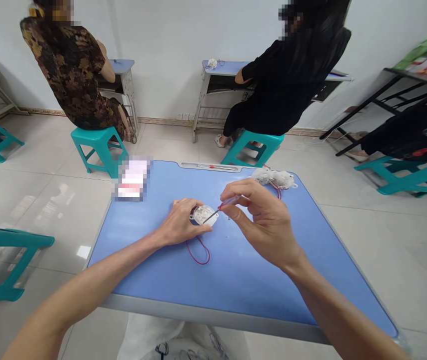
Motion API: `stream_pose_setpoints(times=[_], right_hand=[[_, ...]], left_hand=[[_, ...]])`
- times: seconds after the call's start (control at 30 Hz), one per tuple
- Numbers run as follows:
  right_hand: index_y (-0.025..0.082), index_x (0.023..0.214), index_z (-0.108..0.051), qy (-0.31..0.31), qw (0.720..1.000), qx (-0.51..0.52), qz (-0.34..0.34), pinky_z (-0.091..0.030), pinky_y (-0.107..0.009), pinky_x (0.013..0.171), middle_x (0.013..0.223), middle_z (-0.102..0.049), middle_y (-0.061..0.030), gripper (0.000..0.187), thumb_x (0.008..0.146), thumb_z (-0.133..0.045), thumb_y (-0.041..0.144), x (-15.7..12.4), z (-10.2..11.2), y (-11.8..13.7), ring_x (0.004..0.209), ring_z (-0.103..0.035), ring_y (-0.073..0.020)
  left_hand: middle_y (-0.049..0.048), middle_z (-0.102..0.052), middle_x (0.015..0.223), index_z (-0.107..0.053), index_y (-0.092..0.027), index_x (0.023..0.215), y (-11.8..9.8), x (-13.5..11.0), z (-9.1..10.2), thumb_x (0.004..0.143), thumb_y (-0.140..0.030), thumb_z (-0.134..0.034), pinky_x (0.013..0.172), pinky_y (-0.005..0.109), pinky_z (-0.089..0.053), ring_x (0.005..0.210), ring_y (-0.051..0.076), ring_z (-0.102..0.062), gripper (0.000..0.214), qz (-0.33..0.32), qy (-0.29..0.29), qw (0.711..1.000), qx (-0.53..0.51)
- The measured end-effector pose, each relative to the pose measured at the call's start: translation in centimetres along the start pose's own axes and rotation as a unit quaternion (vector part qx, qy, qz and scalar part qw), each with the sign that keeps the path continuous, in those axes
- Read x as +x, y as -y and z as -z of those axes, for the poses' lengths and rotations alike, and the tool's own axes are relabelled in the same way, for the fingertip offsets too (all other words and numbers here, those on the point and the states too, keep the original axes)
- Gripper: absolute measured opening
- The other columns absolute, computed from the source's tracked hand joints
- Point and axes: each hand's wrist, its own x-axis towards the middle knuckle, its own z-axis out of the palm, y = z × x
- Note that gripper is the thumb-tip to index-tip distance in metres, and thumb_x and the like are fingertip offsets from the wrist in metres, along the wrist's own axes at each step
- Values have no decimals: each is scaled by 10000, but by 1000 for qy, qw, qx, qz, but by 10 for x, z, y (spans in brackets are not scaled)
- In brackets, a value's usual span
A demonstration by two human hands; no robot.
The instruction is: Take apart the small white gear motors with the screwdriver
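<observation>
My left hand [179, 222] rests on the blue desktop [232, 275] and grips a small round white plastic casing [205, 215]. My right hand [266, 222] pinches a thin screwdriver [224, 204] with a translucent, red-tinted handle. Its metal shaft reaches down onto the casing's face. A loop of red wire [200, 253] runs out from under my left hand onto the desk. Beyond my right hand lies a heap of white fluffy material [272, 177] with red wires trailing from it.
A blurred pink and white packet [133, 180] lies at the desk's far left corner. A pen groove [210, 167] lines the far edge. Ahead, two people sit on teal stools [99, 147] at their own desks. Another teal stool [5, 260] stands to my left.
</observation>
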Motion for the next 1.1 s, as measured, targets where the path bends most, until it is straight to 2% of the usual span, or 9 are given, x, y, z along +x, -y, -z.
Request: stream_pose_setpoints(times=[0.1,0.23,0.33,0.43,0.63,0.83,1.1], right_hand=[[259,889,-645,-25,1000,-2,9,-557,-331,655,811,-633,-4,56,881,-659,206,-3,-6,-2,734,-614,-156],[267,1078,-634,-48,998,26,-20,-598,-368,745,878,-698,-4,224,877,-656,171,-7,-6,-2,791,-694,-170],[271,1171,-599,-17,998,51,-42,-603,-381,795,932,-727,-5,288,909,-602,150,-8,-2,-1,855,-711,-173],[266,1152,-609,11,998,56,-23,-594,-384,816,999,-719,-24,251,934,-560,150,-7,-2,-1,918,-695,-177],[262,1013,-646,-20,1000,-2,21,-566,-351,678,922,-644,-31,136,902,-628,184,-5,-4,-2,765,-625,-160],[282,1189,-630,-3,1000,-6,17,-583,-367,777,942,-692,-26,314,943,-530,114,-7,2,2,863,-668,-168],[283,1212,-645,-38,999,24,6,-601,-370,764,960,-714,-18,345,927,-566,104,-14,11,0,865,-690,-177]], left_hand=[[12,-685,973,-613,-207,1063,-1,0,0,700,-390,-814,922,377,-424,920,211,-615,454,3,5,1000,0],[9,-683,952,-615,-208,1045,0,0,0,690,-396,-819,911,377,-426,904,211,-610,450,6,2,1000,0],[9,-678,943,-612,-211,1048,0,0,0,682,-400,-826,893,372,-434,900,217,-610,464,8,-1,1000,4],[9,-674,961,-604,-209,1052,0,0,0,687,-390,-830,905,371,-428,919,216,-613,465,5,-2,1000,5],[8,-675,972,-599,-206,1057,1,0,0,701,-392,-826,926,372,-420,930,215,-618,461,2,2,1000,4],[25,-690,1015,-615,-205,1073,-1,0,1,699,-373,-826,938,384,-423,949,221,-612,461,4,6,1000,-3],[31,-687,1012,-626,-206,1075,1,0,0,694,-393,-826,949,392,-429,957,229,-611,469,8,2,1000,-3]])
